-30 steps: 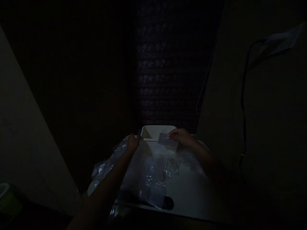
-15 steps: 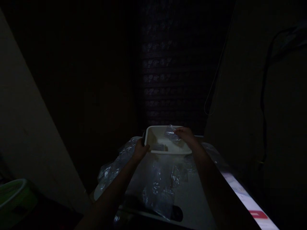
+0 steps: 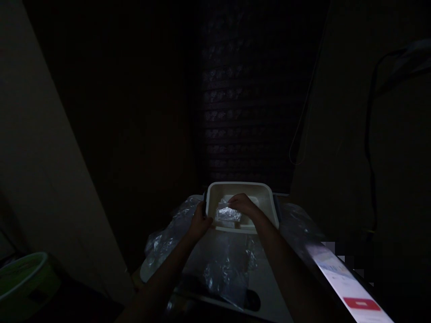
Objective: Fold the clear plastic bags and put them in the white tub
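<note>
A white plastic bin (image 3: 240, 184) with dark side handles stands on a pale table. My left hand (image 3: 199, 223) grips its left side, the thumb over the near rim. Inside the bin, toward its left part, is a shiny clear plastic bag (image 3: 228, 212). My right hand (image 3: 243, 204) reaches down over the bin with its fingers pinched on the bag's upper edge. More crinkled clear plastic bags (image 3: 224, 269) lie on the table between my forearms and to the left of the bin.
A lit screen (image 3: 350, 282) glows at the lower right beside my forearm. A green tub (image 3: 27, 278) stands low on the left by a pale wall edge (image 3: 60, 148). A dark slatted blind (image 3: 232, 112) hangs behind the bin. The room is very dim.
My right hand has moved left and down into the bin, taking the plastic bag from the right side to the left part. My left hand keeps its grip on the bin.
</note>
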Demonstrator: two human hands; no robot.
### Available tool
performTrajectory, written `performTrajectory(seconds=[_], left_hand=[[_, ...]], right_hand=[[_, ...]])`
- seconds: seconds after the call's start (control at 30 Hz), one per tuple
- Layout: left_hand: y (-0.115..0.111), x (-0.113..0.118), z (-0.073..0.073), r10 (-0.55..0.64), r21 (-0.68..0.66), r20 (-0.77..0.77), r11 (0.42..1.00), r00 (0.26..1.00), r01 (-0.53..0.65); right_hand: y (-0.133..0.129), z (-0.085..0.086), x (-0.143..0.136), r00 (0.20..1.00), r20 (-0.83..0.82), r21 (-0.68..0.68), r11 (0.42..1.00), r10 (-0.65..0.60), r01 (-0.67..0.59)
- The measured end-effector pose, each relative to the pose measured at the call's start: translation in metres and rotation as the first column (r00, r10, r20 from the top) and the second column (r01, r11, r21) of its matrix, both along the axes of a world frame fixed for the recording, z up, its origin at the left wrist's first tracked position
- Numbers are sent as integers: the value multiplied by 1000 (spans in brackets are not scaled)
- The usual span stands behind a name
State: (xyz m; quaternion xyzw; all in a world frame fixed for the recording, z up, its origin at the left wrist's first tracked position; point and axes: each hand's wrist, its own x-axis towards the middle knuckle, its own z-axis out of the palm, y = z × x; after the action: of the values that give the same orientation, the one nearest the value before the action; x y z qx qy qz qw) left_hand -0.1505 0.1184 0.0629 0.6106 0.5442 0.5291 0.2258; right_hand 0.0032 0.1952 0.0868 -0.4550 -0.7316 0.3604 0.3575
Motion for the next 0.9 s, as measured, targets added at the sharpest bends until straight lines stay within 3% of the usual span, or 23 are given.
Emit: performTrajectory(seconds=[0.17, 0.43, 0.7, 0.9], left_hand=[[-1, 2, 2, 19, -14, -9, 1000, 1000, -19], [1, 0, -2, 29, -34, 10, 999, 1000, -28], [0, 3, 1, 71, -45, 9, 996, 997, -71], [1, 3, -2, 116, -64, -2, 991, 993, -116]], right_hand=[[3, -19, -12, 999, 39, 41, 999, -38, 36], [-1, -28, -21, 990, 125, 155, 987, -68, 48], [4, -22, -8, 957, 222, 186, 971, -188, 148], [6, -15, 3, 897, 378, 64, 973, -227, 220]])
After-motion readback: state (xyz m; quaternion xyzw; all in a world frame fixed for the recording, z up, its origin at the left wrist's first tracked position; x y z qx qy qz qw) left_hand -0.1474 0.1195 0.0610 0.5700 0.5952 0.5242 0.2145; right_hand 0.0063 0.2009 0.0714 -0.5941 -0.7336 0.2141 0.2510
